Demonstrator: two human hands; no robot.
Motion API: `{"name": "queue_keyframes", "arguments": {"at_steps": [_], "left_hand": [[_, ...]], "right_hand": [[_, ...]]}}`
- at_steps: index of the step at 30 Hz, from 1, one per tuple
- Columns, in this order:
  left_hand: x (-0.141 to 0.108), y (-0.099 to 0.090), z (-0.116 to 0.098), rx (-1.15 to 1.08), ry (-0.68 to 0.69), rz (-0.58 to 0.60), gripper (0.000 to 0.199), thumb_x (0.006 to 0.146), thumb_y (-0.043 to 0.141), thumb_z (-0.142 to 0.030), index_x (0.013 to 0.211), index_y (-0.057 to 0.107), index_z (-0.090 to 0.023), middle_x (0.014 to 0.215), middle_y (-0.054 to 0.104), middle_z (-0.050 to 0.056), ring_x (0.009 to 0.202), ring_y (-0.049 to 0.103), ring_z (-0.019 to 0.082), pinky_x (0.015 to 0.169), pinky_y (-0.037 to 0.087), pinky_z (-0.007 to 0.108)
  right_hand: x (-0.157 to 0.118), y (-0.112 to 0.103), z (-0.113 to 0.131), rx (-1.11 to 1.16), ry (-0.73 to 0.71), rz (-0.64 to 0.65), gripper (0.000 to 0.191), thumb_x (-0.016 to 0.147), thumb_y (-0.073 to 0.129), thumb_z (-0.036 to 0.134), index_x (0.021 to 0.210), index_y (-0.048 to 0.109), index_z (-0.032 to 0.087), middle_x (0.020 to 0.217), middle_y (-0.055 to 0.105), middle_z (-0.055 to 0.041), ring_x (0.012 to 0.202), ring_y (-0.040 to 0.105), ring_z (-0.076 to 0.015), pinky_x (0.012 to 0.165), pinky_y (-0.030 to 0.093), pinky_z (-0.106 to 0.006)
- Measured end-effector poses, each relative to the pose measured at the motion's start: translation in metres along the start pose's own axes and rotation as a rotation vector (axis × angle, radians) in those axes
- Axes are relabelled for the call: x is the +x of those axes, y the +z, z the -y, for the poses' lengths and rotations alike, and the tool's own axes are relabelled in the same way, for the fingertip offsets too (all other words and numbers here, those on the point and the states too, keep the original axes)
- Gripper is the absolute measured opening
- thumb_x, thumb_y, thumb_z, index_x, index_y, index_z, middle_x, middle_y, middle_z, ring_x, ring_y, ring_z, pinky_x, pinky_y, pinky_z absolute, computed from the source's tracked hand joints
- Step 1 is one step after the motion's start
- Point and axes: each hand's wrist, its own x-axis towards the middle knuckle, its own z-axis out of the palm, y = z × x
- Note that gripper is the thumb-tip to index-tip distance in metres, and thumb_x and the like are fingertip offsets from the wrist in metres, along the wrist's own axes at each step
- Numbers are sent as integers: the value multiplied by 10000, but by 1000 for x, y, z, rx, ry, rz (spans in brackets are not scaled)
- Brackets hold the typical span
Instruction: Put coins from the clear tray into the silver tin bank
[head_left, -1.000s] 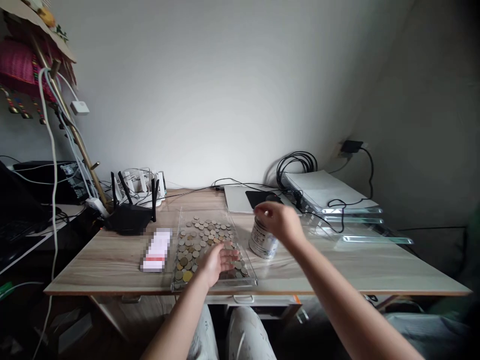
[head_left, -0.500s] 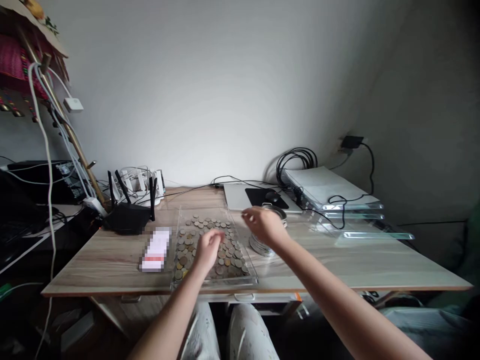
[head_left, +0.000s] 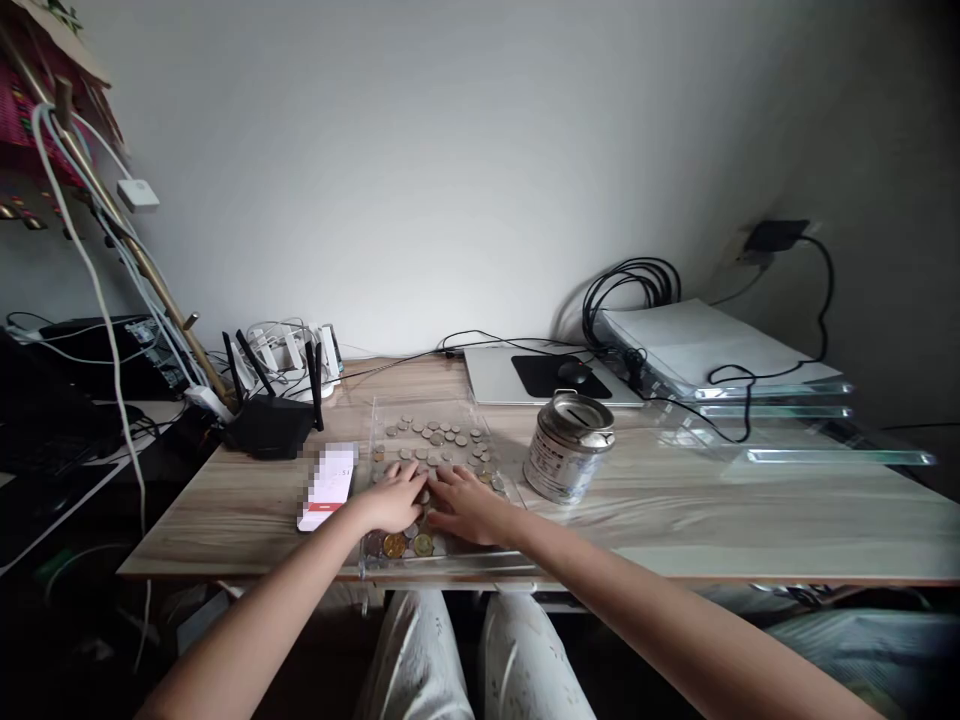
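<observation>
A clear plastic tray [head_left: 373, 425] lies on the desk with many coins [head_left: 424, 545] spread over its bottom. My left hand [head_left: 395, 497] rests palm down on the coins at the tray's left side, its fingers spread. Beside it, my right hand [head_left: 471, 503] lies flat on the coins too, fingers apart and pointing left. The two hands nearly meet at their fingertips, and the coins beneath them are hidden. To the right of the tray stands a metal coin tin [head_left: 568, 450] with a slot in its lid and a small handle.
A phone [head_left: 328, 485] lies left of the tray, near a black router [head_left: 270, 428]. At the back are a silver laptop [head_left: 487, 378], a mouse [head_left: 574, 371] on a black pad and coiled black cable [head_left: 630, 285]. Clear stacked trays [head_left: 780, 412] with paper stand at the right.
Both hands have come down flat onto the coins and spread their fingers. My right hand has moved left, away from the tin, which now shows fully. The view has shifted slightly.
</observation>
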Motion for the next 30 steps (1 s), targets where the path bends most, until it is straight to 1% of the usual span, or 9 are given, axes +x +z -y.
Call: {"name": "queue_keyframes", "arguments": {"at_steps": [2, 4, 7, 10, 16, 19, 22, 26, 30], "left_hand": [[-14, -9, -12, 174, 39, 150, 268, 619, 592, -247, 886, 591, -216, 1154, 502, 124, 1148, 391, 319, 955, 263, 422], [-23, -16, -24, 339, -12, 310, 260, 668, 533, -263, 916, 578, -201, 1090, 511, 123, 992, 510, 282, 859, 363, 385], [-29, -20, -37, 557, -75, 345, 321, 652, 541, -256, 963, 537, -178, 1113, 482, 123, 922, 534, 246, 747, 416, 317], [-31, -17, -43, 668, -134, 383, 368, 627, 562, -260, 978, 514, -161, 1042, 525, 103, 859, 549, 211, 664, 427, 262], [-41, -15, -38, 744, -77, 391, 335, 589, 568, -208, 922, 566, -167, 1021, 539, 85, 770, 557, 163, 601, 420, 227], [-43, -16, -34, 713, -78, 480, 354, 567, 586, -194, 921, 581, -173, 914, 593, 50, 711, 558, 141, 537, 404, 202], [-41, -17, -32, 704, -78, 540, 270, 572, 572, -173, 840, 610, -176, 775, 619, 15, 618, 541, 119, 477, 373, 190], [-39, -17, -32, 688, -30, 556, 197, 559, 598, -177, 754, 624, -175, 717, 616, 0, 596, 526, 109, 485, 370, 188], [-39, -17, -28, 593, 8, 571, 219, 580, 576, -174, 792, 632, -179, 721, 619, -4, 612, 533, 109, 496, 380, 184]], "right_hand": [[-7, -3, 0, 56, -75, -53, 485, 725, 507, 428, 1148, 519, 192, 1179, 469, -121, 1088, 412, -256, 924, 287, -370], [-11, -9, -1, 128, -79, -53, 444, 674, 572, 361, 1085, 561, 196, 1085, 518, -91, 985, 474, -211, 867, 342, -312], [-13, -17, -1, 215, -68, -2, 540, 600, 633, 321, 1113, 536, 181, 992, 543, -65, 870, 505, -176, 764, 388, -262], [-16, -21, 2, 256, -84, 74, 477, 564, 655, 316, 1015, 584, 178, 916, 544, -41, 788, 501, -149, 677, 391, -228], [-25, -20, 0, 220, -159, 155, 374, 529, 633, 225, 898, 610, 165, 813, 548, -13, 673, 473, -108, 569, 357, -192], [-26, -19, -1, 173, -207, 148, 253, 536, 603, 195, 785, 623, 152, 766, 550, -9, 684, 472, -108, 578, 350, -189], [-25, -20, 0, 166, -213, 236, 173, 545, 570, 155, 712, 611, 139, 677, 554, 12, 631, 470, -90, 545, 334, -175], [-24, -26, 3, 136, -217, 341, 190, 538, 542, 116, 717, 604, 134, 635, 560, 27, 554, 461, -75, 480, 306, -167], [-27, -36, 5, 141, -203, 398, 289, 549, 531, 115, 820, 623, 154, 681, 594, 23, 555, 486, -83, 461, 305, -168]]}}
